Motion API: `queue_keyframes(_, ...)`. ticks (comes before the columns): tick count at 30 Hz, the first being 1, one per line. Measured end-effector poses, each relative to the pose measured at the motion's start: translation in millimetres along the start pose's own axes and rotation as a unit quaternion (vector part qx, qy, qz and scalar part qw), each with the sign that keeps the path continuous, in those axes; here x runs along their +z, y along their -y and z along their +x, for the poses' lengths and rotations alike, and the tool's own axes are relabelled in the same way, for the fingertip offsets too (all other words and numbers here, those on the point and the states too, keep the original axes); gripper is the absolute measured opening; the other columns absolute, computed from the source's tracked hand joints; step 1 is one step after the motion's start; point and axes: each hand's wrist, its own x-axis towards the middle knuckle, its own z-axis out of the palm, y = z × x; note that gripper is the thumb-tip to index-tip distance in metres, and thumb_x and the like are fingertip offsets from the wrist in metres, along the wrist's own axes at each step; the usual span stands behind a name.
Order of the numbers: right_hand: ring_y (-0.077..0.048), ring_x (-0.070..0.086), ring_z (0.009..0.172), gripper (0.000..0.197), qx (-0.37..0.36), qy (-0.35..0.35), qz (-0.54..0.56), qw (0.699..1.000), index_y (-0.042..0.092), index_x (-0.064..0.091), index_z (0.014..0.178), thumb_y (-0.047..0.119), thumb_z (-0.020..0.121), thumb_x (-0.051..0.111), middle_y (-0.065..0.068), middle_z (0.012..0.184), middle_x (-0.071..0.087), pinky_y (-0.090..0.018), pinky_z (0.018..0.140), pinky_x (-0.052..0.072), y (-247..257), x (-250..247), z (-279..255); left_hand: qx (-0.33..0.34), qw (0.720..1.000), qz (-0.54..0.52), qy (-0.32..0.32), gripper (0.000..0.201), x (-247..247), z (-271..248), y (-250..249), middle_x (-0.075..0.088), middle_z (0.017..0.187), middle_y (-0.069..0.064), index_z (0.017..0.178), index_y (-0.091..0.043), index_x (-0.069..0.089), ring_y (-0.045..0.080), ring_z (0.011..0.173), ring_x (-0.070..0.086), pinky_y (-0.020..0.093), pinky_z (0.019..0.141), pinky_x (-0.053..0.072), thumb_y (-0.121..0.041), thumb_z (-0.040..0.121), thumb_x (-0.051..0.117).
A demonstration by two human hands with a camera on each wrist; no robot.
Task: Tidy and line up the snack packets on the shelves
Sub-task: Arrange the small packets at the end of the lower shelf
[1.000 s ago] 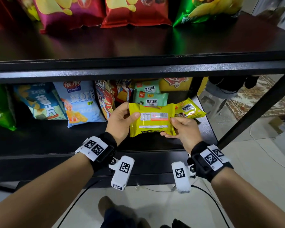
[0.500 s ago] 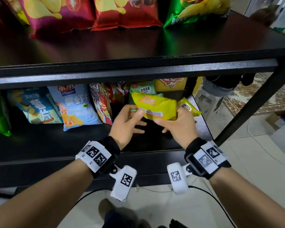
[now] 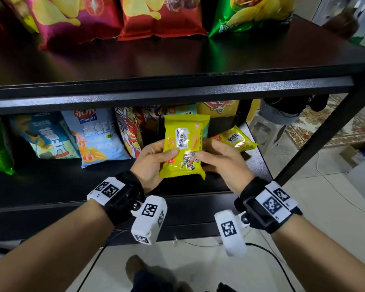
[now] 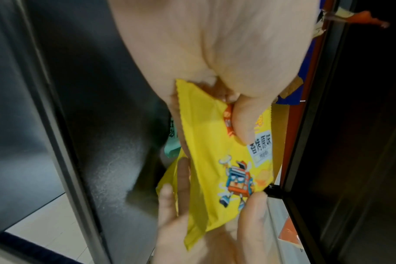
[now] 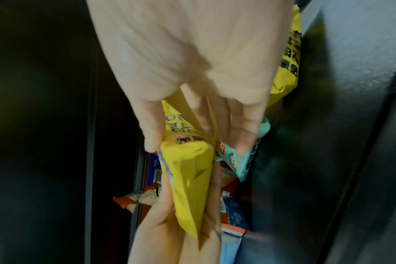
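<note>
Both hands on yellow packet, front of lower shelf, not yet placed

Left hand (image 3: 151,163) and right hand (image 3: 223,163) pinch the yellow packet (image 3: 184,147) by its lower sides, thumbs on front; held upright, label facing out, above the lower shelf (image 3: 57,182); second yellow packet (image 3: 235,139) lies askew just behind; blue bags (image 3: 97,133) lean unevenly; most straightening looks left.

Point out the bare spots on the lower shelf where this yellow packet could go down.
Bare dark board runs along the lower shelf front, before the blue packets and left of the left hand. The back row is crowded edge to edge; the right end holds another small yellow packet, with only a sliver before the post.
</note>
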Motion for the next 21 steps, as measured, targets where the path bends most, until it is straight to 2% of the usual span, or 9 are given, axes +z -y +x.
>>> queue_keyframes(3,-0.020,0.070,0.102,0.027,0.040,0.048,0.017,0.998,0.018,0.071,0.111,0.018,0.084,0.072,-0.005,0.110,0.074,-0.034,0.080,0.057,1,6,0,0.029,0.999,0.022,-0.017,0.042,0,2,5,0.072,0.110,0.021,0.122,0.007,0.061,0.030,0.091,0.072,0.047,0.084,0.061,-0.005,0.082,0.060)
queue_keyframes(5,-0.021,0.070,0.102,0.033,0.010,0.028,0.002,1.000,0.017,0.069,0.111,0.009,0.079,0.075,-0.006,0.110,0.074,-0.038,0.085,0.056,2,10,1,0.067,0.995,0.060,-0.044,0.041,-2,3,7,0.073,0.107,0.020,0.117,0.007,0.063,0.031,0.090,0.071,0.048,0.086,0.059,-0.005,0.078,0.065)
queue_keyframes(7,-0.019,0.065,0.111,0.048,-0.056,-0.006,-0.051,0.997,0.018,0.067,0.113,-0.007,0.073,0.077,-0.004,0.116,0.071,-0.044,0.099,0.051,2,12,0,0.117,0.985,0.112,-0.056,0.038,-5,3,6,0.071,0.108,0.023,0.111,0.007,0.066,0.034,0.097,0.068,0.048,0.089,0.056,0.001,0.074,0.069)
queue_keyframes(9,-0.014,0.053,0.127,0.062,-0.135,-0.041,-0.164,0.976,0.023,0.066,0.117,-0.012,0.068,0.079,0.001,0.131,0.061,-0.038,0.112,0.040,2,11,-1,0.167,0.974,0.142,-0.053,0.036,-8,3,3,0.070,0.111,0.018,0.102,-0.005,0.075,0.033,0.105,0.065,0.045,0.090,0.055,0.012,0.070,0.070)
queue_keyframes(11,-0.017,0.038,0.138,0.068,-0.193,-0.061,-0.249,0.947,0.032,0.065,0.119,-0.012,0.068,0.078,0.004,0.145,0.049,-0.029,0.116,0.030,1,11,-2,0.196,0.966,0.160,-0.042,0.035,-7,2,0,0.069,0.112,0.008,0.087,-0.023,0.081,0.027,0.109,0.063,0.042,0.096,0.053,0.006,0.069,0.075)
queue_keyframes(14,-0.015,0.038,0.140,0.070,-0.185,-0.065,-0.170,0.966,0.030,0.067,0.116,-0.022,0.069,0.071,0.001,0.148,0.046,-0.017,0.110,0.034,-3,15,-3,0.207,0.963,0.167,-0.044,0.022,0,0,-2,0.067,0.116,0.007,0.080,-0.026,0.081,0.024,0.115,0.061,0.041,0.103,0.049,-0.022,0.059,0.083)
queue_keyframes(17,-0.016,0.053,0.129,0.060,-0.141,-0.026,0.028,0.989,0.015,0.062,0.123,-0.019,0.073,0.065,-0.008,0.136,0.059,-0.028,0.105,0.046,-4,21,-6,0.219,0.952,0.211,-0.026,0.028,0,-1,-3,0.066,0.124,0.013,0.095,-0.015,0.073,0.024,0.119,0.061,0.043,0.100,0.051,-0.003,0.069,0.076)
queue_keyframes(20,-0.002,0.065,0.106,0.066,-0.133,-0.021,-0.027,0.991,0.014,0.059,0.124,-0.025,0.072,0.065,0.013,0.108,0.073,-0.018,0.088,0.051,-8,14,-7,0.219,0.914,0.341,0.021,0.053,-4,2,-4,0.069,0.120,0.006,0.116,-0.017,0.065,0.020,0.117,0.064,0.036,0.099,0.052,0.013,0.074,0.078)
queue_keyframes(21,-0.005,0.066,0.104,0.058,-0.120,-0.016,-0.077,0.990,0.011,0.063,0.121,-0.024,0.074,0.065,0.011,0.106,0.074,-0.019,0.087,0.051,-6,9,-6,0.212,0.905,0.367,0.025,0.056,-5,4,-3,0.070,0.117,0.000,0.117,-0.022,0.064,0.013,0.114,0.066,0.030,0.097,0.053,0.011,0.075,0.078)
